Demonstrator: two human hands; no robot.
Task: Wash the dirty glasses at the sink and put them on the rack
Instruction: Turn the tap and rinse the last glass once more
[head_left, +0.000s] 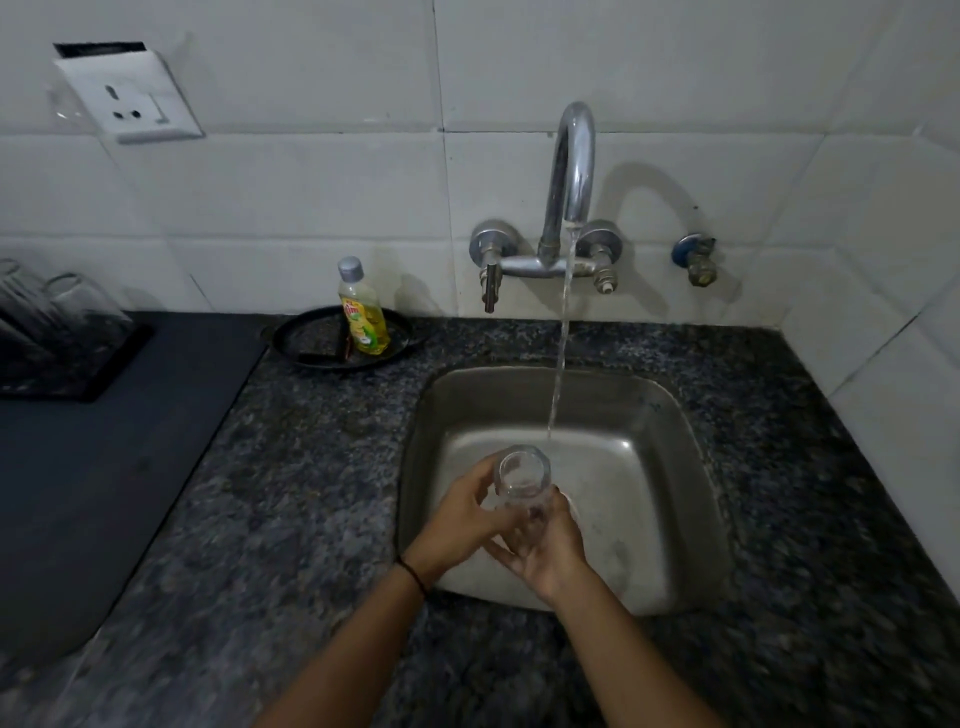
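Observation:
A clear drinking glass (521, 475) is held over the steel sink (691, 499), tilted with its base end toward the camera. My left hand (462, 525) grips it from the left side. My right hand (548, 551) wraps around its lower part from beneath. Water streams from the curved chrome tap (571, 171) and lands just beside the glass. On the far left, a black rack (78, 358) holds a few upturned clear glasses (78, 301).
A yellow dish soap bottle (362, 312) stands on a round black tray (311, 343) behind the sink's left corner. A dark mat (104, 467) covers the left counter. Speckled granite (322, 493) surrounds the sink. A wall socket (135, 98) is at the upper left.

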